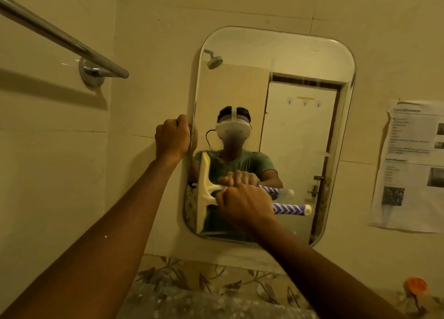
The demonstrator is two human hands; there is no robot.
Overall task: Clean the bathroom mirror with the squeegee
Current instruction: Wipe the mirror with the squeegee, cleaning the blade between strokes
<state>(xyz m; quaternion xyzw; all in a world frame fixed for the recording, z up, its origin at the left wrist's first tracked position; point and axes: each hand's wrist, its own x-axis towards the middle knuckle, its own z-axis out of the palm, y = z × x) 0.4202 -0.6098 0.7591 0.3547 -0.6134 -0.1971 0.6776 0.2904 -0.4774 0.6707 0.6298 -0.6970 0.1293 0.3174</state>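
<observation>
— Where was the mirror (276, 62)?
— Just ahead of both hands; the left hand (171, 136) gripped its left edge.
— And the squeegee (204, 194)?
— The right hand (245, 203) was clenched round its handle, the blade standing upright to that hand's left, against the glass.

A home bathroom: tiled walls, a wall mirror (276, 131) reflecting a shower head (214, 62), and a towel rail (60, 36).
</observation>
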